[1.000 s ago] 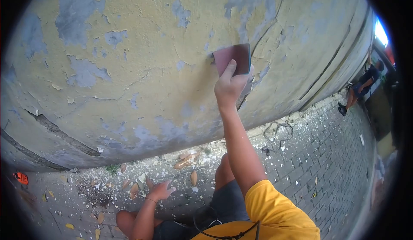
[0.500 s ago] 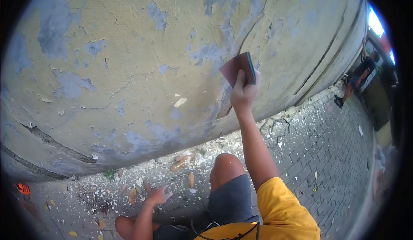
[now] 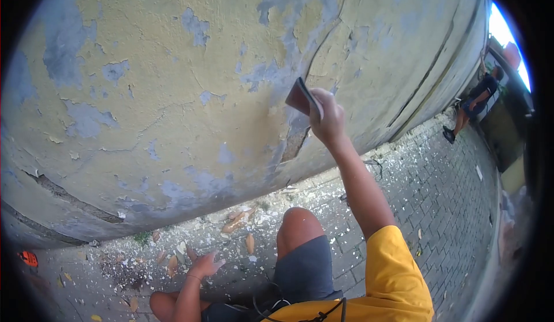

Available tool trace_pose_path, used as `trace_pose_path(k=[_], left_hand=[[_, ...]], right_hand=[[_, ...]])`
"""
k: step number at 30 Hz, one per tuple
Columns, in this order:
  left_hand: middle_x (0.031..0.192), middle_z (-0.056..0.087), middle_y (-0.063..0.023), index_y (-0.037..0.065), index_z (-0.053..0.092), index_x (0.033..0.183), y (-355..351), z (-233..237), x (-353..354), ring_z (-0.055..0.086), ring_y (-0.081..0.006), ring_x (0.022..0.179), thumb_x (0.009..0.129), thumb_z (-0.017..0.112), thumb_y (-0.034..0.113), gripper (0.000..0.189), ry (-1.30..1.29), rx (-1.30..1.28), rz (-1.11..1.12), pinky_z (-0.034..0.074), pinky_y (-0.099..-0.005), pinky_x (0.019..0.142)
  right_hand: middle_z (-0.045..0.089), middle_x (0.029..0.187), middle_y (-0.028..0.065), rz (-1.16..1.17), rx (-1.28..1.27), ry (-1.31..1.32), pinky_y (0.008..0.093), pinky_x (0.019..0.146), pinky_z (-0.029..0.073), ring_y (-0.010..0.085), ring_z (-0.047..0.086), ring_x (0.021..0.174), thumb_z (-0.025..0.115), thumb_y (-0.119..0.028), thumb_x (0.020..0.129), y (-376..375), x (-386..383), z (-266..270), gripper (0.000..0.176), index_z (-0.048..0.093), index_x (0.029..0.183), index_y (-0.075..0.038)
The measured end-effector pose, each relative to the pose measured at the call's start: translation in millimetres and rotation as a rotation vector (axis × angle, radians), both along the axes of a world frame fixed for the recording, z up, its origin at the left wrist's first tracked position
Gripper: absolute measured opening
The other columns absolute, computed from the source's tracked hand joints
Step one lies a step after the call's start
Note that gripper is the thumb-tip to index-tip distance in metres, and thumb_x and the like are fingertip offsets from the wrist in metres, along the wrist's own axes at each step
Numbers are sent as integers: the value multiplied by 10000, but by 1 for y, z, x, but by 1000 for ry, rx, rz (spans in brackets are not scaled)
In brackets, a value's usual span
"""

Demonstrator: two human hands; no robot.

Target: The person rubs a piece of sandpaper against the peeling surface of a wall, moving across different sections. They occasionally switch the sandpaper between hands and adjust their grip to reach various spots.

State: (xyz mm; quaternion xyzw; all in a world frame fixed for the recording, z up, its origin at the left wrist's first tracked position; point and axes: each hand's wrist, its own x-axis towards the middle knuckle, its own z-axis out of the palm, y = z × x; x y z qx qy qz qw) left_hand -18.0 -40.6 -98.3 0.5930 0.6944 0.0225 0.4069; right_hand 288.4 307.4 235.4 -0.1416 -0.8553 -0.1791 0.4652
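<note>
Right fingers (image 3: 324,96) pinched the pad (image 3: 299,98) by one end, probably leaving its face free; left hand (image 3: 203,265) was loosely spread, empty.

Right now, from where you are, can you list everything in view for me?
Wall: one, yellowish with blue-grey bare patches, ahead
Folded sheet: one, reddish-brown, in the right hand by the wall
Paving: one stretch, grey, below
Paint flakes: too many to count, whitish, on the ground
Dry leaves: several, brown and yellow, on the ground
Weed: one clear tuft, green, wall's foot
Orange object: one, unclear, far left
Other person: one, dark clothes, far right
Shirt: one, yellow, on the wearer
Shorts: one pair, dark grey, on the wearer
Knees: two, bare, below
Left hand: one, bare, low left
Right hand: one, bare, gripping the sheet
</note>
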Motion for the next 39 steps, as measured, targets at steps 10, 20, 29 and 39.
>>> trace_pose_path(k=[10, 20, 29, 39], left_hand=[[1363, 549, -249, 38, 484, 1408, -1, 3, 0, 521, -390, 1277, 900, 588, 518, 707, 4, 17, 16, 388, -446, 1092], [1361, 553, -245, 30, 484, 1406, 0, 27, -2, 521, -387, 1279, 905, 589, 496, 692, 45, 1, 21, 352, -448, 1115], [1373, 550, -226, 32, 456, 1425, 2, 16, -17, 519, -375, 1287, 912, 576, 498, 704, 32, 8, 73, 346, -455, 1118], [1367, 552, -231, 39, 480, 1408, -7, 26, -19, 522, -381, 1279, 905, 595, 491, 686, 25, 37, 73, 385, -434, 1097]], right_hand=[[690, 854, 139, -98, -361, 755, 398, 573, 532, 322, 685, 699, 637, -71, 886, -1, -21, 32, 211, 565, 1084, -71], [683, 861, 208, -59, -127, 221, 389, 583, 533, 359, 696, 724, 602, -104, 961, -2, -24, 49, 181, 535, 1114, -34], [669, 829, 216, 40, 7, -158, 417, 566, 520, 399, 677, 717, 560, -155, 997, -12, -31, 69, 178, 528, 1127, -38], [671, 822, 174, -35, 12, 142, 440, 553, 513, 388, 661, 679, 586, -164, 972, -13, -40, 96, 171, 545, 1121, -89]])
